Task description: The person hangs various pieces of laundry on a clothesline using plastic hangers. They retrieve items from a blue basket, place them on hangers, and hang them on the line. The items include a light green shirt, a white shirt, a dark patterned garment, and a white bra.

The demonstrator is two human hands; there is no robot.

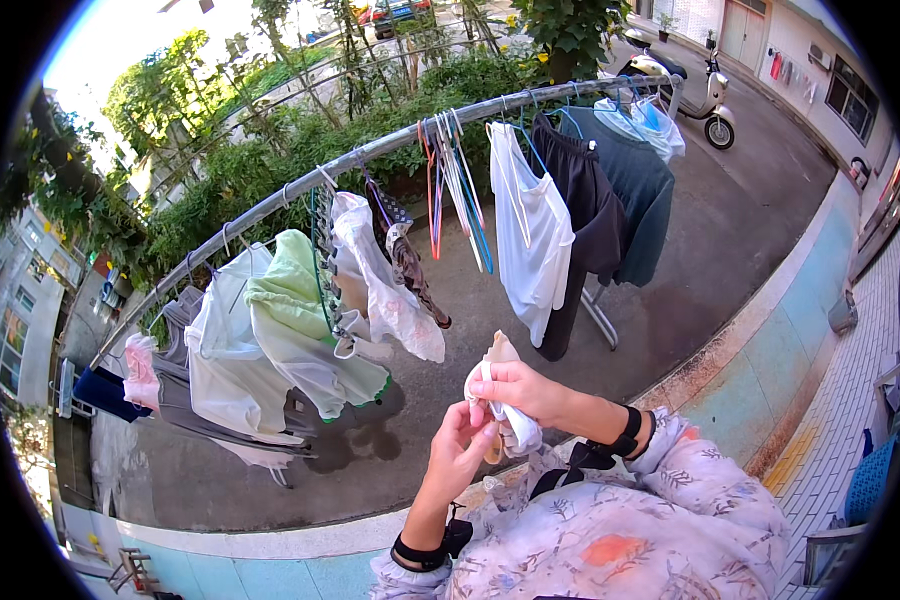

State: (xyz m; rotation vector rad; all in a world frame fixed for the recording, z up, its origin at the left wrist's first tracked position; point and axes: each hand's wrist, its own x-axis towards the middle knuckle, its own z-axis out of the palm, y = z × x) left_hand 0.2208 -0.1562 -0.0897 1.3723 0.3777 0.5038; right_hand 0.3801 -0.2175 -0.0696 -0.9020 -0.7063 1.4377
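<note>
A small white and beige cloth garment (522,429) is bunched between my two hands, in front of my floral dress. My right hand (521,386) pinches its upper part, with a beige edge sticking up above the fingers. Just below, my left hand (461,442) has thumb and fingers closed on the lower part. The fingers hide much of the garment, so its exact kind is unclear. Beyond my hands runs a metal drying rail (397,140) hung with clothes. Several bare plastic hangers (450,191) are grouped near its middle.
On the rail's right hang a white top (529,232), dark trousers (581,202) and a dark green top (634,187). A light green garment (292,277) and white shirts hang left. A metal stand leg (600,319) meets the pavement. A scooter (712,97) is parked behind.
</note>
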